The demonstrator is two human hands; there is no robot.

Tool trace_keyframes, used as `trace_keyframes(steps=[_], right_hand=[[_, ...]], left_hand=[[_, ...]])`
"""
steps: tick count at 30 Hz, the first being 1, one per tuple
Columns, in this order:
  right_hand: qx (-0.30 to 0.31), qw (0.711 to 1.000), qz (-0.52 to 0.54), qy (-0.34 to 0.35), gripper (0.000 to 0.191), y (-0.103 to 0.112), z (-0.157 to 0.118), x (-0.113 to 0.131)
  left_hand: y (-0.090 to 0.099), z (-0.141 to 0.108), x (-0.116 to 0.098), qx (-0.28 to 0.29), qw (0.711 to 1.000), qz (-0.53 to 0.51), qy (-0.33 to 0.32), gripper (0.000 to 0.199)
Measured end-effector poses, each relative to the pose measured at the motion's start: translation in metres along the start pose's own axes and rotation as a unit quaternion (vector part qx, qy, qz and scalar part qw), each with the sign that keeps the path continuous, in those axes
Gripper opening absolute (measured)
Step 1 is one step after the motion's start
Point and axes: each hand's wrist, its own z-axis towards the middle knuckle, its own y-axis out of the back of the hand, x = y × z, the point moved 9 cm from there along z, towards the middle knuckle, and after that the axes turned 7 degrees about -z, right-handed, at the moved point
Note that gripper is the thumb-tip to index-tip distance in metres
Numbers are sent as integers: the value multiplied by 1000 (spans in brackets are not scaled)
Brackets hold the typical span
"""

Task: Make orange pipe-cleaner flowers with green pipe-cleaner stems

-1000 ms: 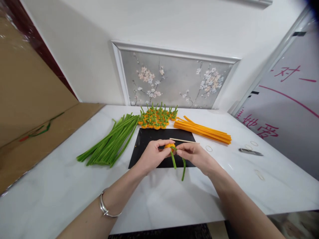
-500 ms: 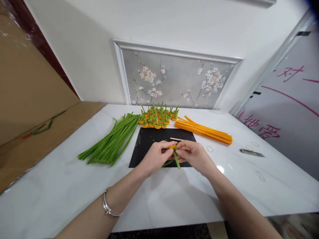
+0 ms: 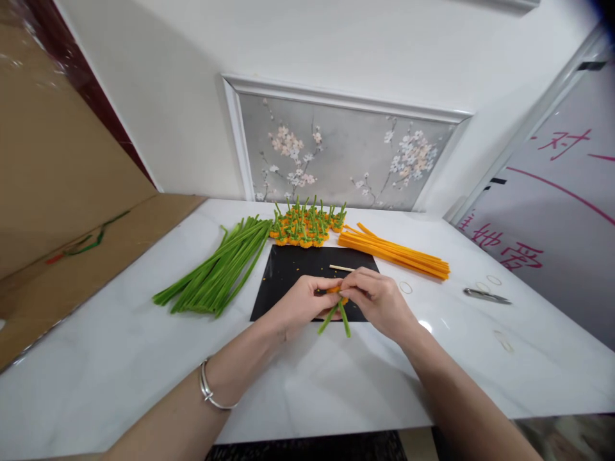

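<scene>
Above the near part of a black mat (image 3: 283,269), my left hand (image 3: 307,299) pinches a small orange pipe-cleaner piece (image 3: 335,290) between thumb and fingers. My right hand (image 3: 372,294) meets it there, thumb and forefinger closed on the green pipe cleaner (image 3: 344,318) at the orange piece. Two green ends hang down toward me, spread apart in a V. Fingers cover most of the orange part. A thin pale stick (image 3: 340,267) lies on the mat, partly behind my right hand.
Green pipe cleaners (image 3: 216,272) lie bundled at left, orange ones (image 3: 394,253) at right. Several finished orange-and-green pieces (image 3: 305,227) stand at the back, stems up. Scissors or pliers (image 3: 487,296) and rubber bands (image 3: 406,287) lie on the white table (image 3: 307,397). A cardboard box (image 3: 62,160) stands far left.
The green ends, earlier close to the fingers with one mostly hidden, now both hang out in a V. My right fingers have shifted onto the top of the orange piece.
</scene>
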Motion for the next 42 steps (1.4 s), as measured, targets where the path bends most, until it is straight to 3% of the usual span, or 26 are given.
trace_keyframes(steps=[2, 4, 7, 10, 13, 17, 20, 26, 33, 35, 37, 40, 42], right_hand=[[15, 998, -5, 67, 19, 0, -1, 9], [16, 997, 4, 81, 18, 2, -1, 10], [-7, 997, 68, -33, 11, 9, 1, -12], [15, 971, 153, -181, 26, 2, -4, -34], [75, 951, 171, -244, 36, -14, -9, -38], [90, 960, 135, -230, 34, -25, -9, -33], [84, 970, 100, -207, 31, -25, -8, -30], [58, 991, -70, -98, 22, -16, -1, -11], [77, 963, -254, -42, 20, -24, -5, 4], [87, 951, -296, -27, 20, -26, -6, 6], [87, 940, -330, -13, 19, -25, -7, 8], [66, 929, -363, 23, 18, -20, -7, 14], [57, 925, -368, 69, 17, -18, -7, 23]], left_hand=[[0, -1, 4, 11, 999, -22, 26, 35], [0, -1, 4, 15, 999, -35, 24, 36], [5, 1, -5, -18, 999, -11, -32, 33], [11, 0, -19, -68, 985, 95, -128, 30], [10, -6, -35, -106, 934, 250, -232, 33], [-3, -17, -44, -113, 850, 404, -317, 39], [-9, -18, -44, -105, 834, 434, -325, 39], [-7, -14, -41, -108, 841, 440, -295, 41], [-6, -14, -42, -115, 848, 424, -296, 40], [-1, -11, -38, -118, 868, 398, -274, 39], [6, -5, -32, -114, 906, 334, -232, 37], [14, 3, -12, -77, 981, 141, -108, 35], [8, 3, 3, -30, 1000, 1, -9, 37]])
